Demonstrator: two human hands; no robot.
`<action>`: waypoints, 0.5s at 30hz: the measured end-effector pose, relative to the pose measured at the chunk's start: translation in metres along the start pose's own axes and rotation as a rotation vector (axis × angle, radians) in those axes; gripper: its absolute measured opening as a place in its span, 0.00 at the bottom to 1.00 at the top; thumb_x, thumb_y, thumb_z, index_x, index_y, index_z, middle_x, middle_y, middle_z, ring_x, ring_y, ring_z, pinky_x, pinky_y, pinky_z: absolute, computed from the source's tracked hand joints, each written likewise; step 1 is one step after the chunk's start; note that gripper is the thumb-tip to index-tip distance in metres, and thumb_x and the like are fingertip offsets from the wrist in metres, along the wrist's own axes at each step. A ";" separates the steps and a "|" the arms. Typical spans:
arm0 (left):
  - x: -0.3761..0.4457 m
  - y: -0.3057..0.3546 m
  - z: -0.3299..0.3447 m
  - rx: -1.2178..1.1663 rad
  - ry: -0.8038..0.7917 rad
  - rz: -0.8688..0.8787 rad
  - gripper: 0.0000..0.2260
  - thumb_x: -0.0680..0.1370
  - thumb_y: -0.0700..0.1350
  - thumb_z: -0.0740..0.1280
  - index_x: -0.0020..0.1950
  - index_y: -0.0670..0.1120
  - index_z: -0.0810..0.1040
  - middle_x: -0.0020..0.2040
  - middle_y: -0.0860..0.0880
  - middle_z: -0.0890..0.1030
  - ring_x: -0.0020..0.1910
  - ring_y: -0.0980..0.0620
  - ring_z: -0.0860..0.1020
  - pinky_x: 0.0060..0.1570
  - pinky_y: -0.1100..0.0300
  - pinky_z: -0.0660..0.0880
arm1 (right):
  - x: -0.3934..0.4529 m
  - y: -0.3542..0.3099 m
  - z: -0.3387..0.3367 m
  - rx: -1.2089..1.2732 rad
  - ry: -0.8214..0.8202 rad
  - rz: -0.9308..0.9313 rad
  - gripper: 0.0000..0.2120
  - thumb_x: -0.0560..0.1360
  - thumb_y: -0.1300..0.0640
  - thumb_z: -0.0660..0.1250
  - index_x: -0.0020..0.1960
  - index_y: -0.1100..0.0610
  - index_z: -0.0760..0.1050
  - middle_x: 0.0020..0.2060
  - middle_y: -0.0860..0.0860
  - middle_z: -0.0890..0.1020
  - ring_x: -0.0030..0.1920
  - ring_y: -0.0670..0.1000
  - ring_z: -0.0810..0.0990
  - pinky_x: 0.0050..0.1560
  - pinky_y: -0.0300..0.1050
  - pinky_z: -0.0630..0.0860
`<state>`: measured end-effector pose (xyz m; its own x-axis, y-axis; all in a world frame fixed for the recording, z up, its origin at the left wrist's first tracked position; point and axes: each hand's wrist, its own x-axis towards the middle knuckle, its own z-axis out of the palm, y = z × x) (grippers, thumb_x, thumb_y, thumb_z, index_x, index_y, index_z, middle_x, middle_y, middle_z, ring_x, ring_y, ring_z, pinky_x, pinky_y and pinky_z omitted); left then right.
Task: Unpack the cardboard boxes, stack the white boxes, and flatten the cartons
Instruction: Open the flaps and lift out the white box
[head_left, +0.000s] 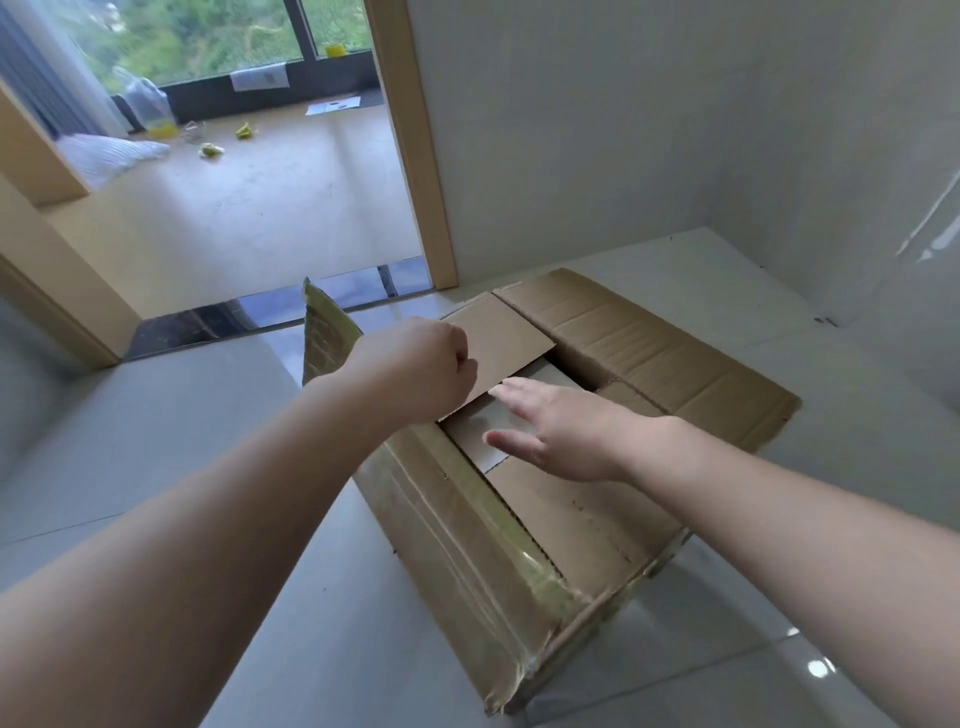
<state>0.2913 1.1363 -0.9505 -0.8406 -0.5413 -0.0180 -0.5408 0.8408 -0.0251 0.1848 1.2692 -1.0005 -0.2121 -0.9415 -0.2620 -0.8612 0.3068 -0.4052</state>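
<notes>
Item: cardboard carton (597, 525), tape-wrapped, sitting on a glossy tiled floor (156, 415) just beside a doorway (410, 156). Far flap (639, 338) folded out flat; left flap (498, 338) partly raised; a strip of peeled tape (324, 338) sticks up behind the left wrist. Left hand (421, 369): fingers curled, gripping the edge of the left flap. Right hand (561, 431): fingers straight and spread, holding nothing, hovering over the opening. Contents: a white box (493, 421) glimpsed through the gap, largely hidden by flaps. Step in hand, by judgement: opening the carton, unpacking not yet begun. Next move likely calls for folding back the near flap (571, 514) to clear the opening before lifting anything out.
</notes>
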 end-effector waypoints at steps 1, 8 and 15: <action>-0.003 -0.006 -0.005 0.052 -0.023 -0.041 0.13 0.79 0.53 0.56 0.53 0.50 0.78 0.47 0.51 0.79 0.45 0.48 0.77 0.40 0.58 0.73 | 0.000 -0.017 0.002 0.007 -0.012 -0.061 0.31 0.79 0.39 0.54 0.77 0.53 0.54 0.76 0.50 0.57 0.75 0.51 0.59 0.73 0.49 0.59; -0.038 -0.052 0.003 0.254 -0.393 -0.215 0.10 0.78 0.51 0.58 0.48 0.48 0.76 0.43 0.51 0.76 0.44 0.47 0.75 0.41 0.57 0.71 | 0.019 -0.076 0.045 -0.134 -0.048 -0.329 0.33 0.75 0.34 0.59 0.71 0.54 0.63 0.65 0.51 0.70 0.64 0.54 0.70 0.63 0.49 0.70; -0.071 -0.067 0.076 -0.196 -0.573 -0.574 0.24 0.78 0.60 0.60 0.52 0.38 0.71 0.42 0.40 0.83 0.33 0.44 0.82 0.36 0.58 0.78 | 0.026 -0.065 0.071 -0.286 -0.126 -0.266 0.25 0.76 0.34 0.57 0.61 0.54 0.68 0.56 0.53 0.73 0.57 0.56 0.74 0.53 0.49 0.72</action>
<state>0.3897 1.1173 -1.0234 -0.3172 -0.7636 -0.5624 -0.9204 0.3908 -0.0115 0.2684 1.2350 -1.0430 0.0782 -0.9529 -0.2931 -0.9759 -0.0131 -0.2178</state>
